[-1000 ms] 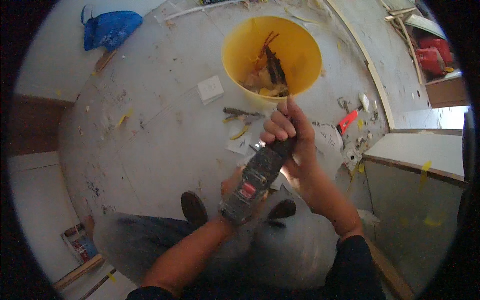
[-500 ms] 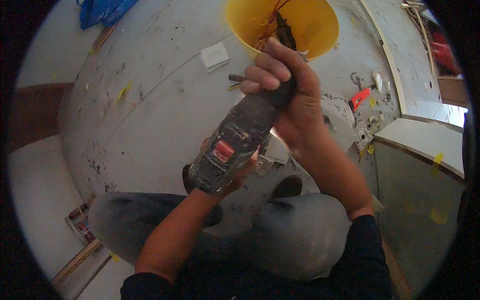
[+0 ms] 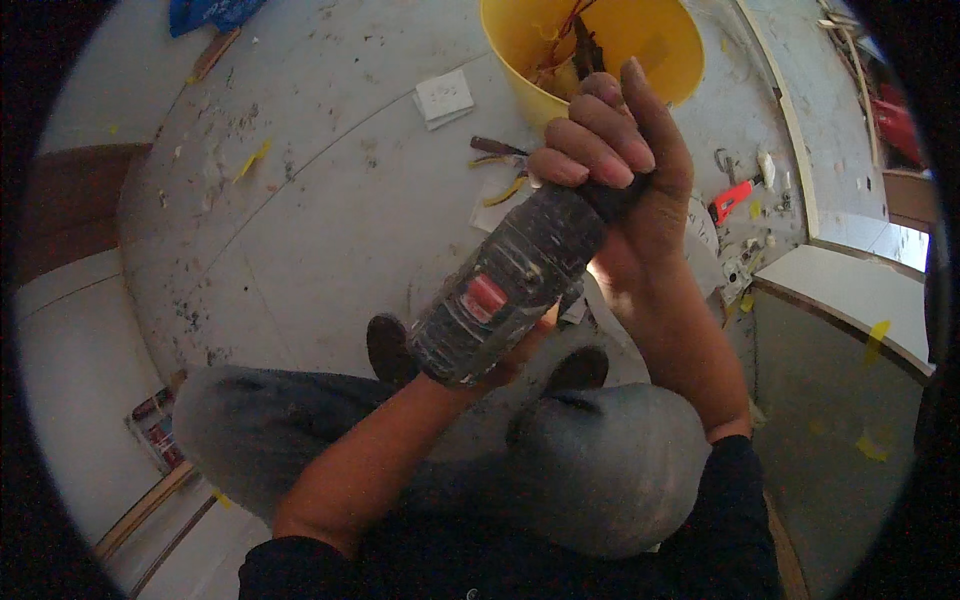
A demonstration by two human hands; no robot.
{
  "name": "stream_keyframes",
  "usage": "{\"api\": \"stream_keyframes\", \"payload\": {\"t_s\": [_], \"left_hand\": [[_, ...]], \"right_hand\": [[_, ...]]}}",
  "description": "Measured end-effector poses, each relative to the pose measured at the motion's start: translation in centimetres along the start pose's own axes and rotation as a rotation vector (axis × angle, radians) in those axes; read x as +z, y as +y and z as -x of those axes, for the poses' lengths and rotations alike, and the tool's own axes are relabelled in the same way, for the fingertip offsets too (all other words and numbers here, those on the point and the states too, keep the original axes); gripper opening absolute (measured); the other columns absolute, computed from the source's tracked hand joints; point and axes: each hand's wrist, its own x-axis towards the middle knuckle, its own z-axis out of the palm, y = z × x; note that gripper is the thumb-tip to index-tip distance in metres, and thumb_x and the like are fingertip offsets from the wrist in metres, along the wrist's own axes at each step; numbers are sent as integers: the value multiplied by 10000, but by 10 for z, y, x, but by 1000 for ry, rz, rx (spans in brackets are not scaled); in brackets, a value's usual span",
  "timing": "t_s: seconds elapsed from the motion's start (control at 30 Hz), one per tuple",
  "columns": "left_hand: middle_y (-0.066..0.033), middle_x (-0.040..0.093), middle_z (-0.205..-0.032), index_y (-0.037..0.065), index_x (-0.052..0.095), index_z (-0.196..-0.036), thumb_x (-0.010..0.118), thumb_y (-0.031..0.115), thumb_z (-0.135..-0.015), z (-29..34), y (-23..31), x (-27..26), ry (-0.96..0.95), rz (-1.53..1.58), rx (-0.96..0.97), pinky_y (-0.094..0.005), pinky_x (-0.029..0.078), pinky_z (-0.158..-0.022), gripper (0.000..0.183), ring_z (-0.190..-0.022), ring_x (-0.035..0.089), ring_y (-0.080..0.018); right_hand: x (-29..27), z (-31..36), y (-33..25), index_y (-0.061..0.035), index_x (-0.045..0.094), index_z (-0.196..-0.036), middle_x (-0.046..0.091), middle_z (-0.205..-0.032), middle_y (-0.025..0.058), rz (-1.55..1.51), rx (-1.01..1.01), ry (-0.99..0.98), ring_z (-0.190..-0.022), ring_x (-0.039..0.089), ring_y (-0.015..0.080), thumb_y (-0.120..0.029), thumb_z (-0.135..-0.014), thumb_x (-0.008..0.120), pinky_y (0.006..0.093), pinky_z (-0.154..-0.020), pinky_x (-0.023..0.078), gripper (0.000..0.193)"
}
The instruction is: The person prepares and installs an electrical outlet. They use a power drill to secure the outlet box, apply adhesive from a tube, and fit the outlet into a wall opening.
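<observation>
A dusty black power drill [image 3: 510,290] with a red patch on its body slants across my lap, its front end up and to the right. From below, my left hand [image 3: 520,355] is closed round its grip; the body hides most of those fingers. My right hand [image 3: 625,165] wraps the chuck end, fingers curled over it and one finger raised. Any bit in the chuck is hidden by this hand. Just beyond the hands stands a yellow bucket [image 3: 520,60] with red wires and dark scraps inside. Yellow-handled pliers [image 3: 508,190] and a screwdriver [image 3: 495,147] lie beside it.
White square plates [image 3: 443,98] rest on the stained floor, left of the bucket. To the right lie a red utility knife [image 3: 732,202] and small fittings [image 3: 738,270]. A pale board [image 3: 845,290] edges the right side; a blue bag [image 3: 210,12] sits far left.
Both hands and the drill have shifted a little to the right in view. The right hand's fingers have changed position round the chuck end. The whole floor scene has also slid slightly.
</observation>
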Motion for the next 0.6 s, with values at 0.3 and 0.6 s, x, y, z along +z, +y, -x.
{"api": "stream_keyframes", "payload": {"t_s": [0.3,0.6], "left_hand": [[-115,678,-1090,122,643,-1166,812,406,-807,-4,-18,6,44,39,-108,-441,564,-785,488,-951,680,-298],[-101,710,-1092,94,637,-1241,867,303,-751,-6,-5,-101,-39,-107,-40,-372,573,-871,580,-1004,710,-244]], "right_hand": [[-25,17,-4,49,452,-1404,619,-1215,105,112,23,33,-1153,585,239,-687,-1013,445,420,-1034,455,833],[-221,220,32,42,680,-1132,718,-956,139,1577,957,232,-900,675,224,-426,-1015,656,384,-811,548,483]]}}
